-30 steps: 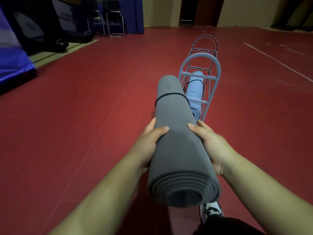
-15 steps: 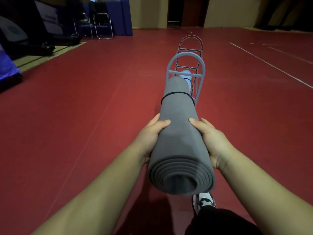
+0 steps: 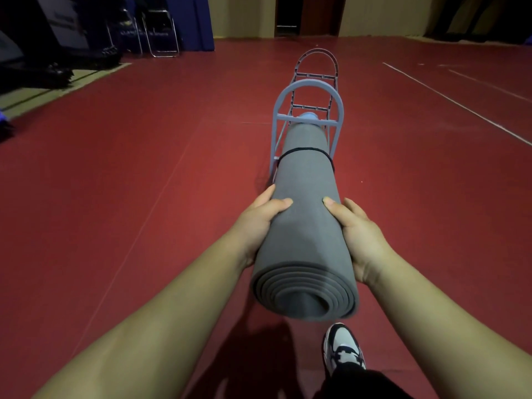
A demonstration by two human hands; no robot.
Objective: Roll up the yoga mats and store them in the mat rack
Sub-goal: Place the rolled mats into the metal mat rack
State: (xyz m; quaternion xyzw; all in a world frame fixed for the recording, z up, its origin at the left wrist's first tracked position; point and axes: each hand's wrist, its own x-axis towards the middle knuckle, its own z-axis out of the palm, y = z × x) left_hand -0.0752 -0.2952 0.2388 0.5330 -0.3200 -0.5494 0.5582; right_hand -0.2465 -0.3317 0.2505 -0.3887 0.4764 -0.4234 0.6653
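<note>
A rolled grey yoga mat (image 3: 305, 226), bound by a black elastic band (image 3: 305, 151), points away from me with its spiral end near my body. My left hand (image 3: 259, 223) grips its left side and my right hand (image 3: 357, 234) grips its right side, thumbs on top. The mat's far end lies inside the near arch of the light blue mat rack (image 3: 309, 87) standing on the floor ahead. A rolled light blue mat (image 3: 308, 116) shows just behind the grey mat's tip, inside the rack; most of it is hidden.
Red sports floor (image 3: 144, 197) stretches all around the rack, with white lines (image 3: 460, 108) at the right. Folding chairs (image 3: 161, 36) and dark gear stand at the far left wall. My shoe (image 3: 342, 349) is below the mat.
The grey mat has moved forward and lined up with the rack; its far end now sits within the near arch and covers most of the light blue mat. Both hands keep their grip.
</note>
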